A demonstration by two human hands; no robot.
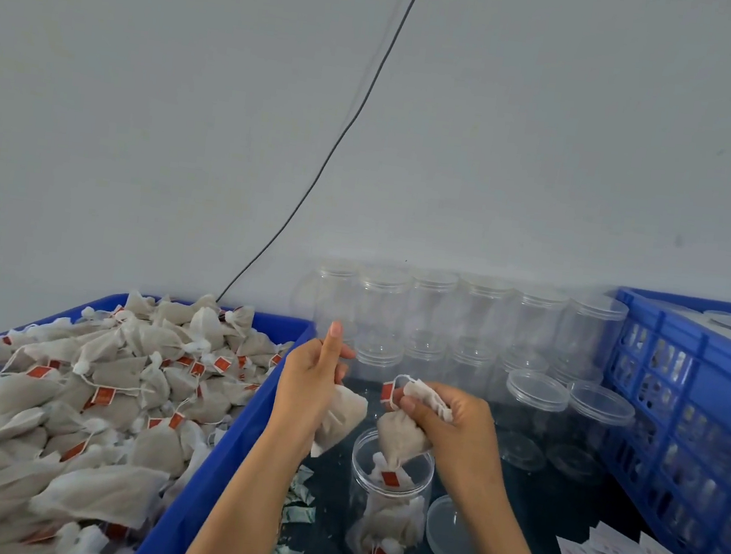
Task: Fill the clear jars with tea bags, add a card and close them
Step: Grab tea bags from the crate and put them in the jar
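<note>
Our right hand [452, 419] pinches a tea bag [399, 440] over the open jar [388, 498]; our left hand [311, 380] grips another bag [340, 419], index finger straight.

The right hand [451, 423] holds a beige paper tea bag [399, 440] over an open clear plastic jar [388, 498]; the left hand [311, 380] grips another beige tea bag [340, 419].

A single head-worn wide-angle camera is looking forward and down from the person's own standpoint, facing a pale wall [552, 138] that is filling the upper half of the frame. It is sitting close over the dark bench [530, 491], with both forearms reaching in from the bottom edge. A blue tray [214, 464] is running off the left edge and a blue crate [704, 406] off the right, both bowing with the lens
</note>
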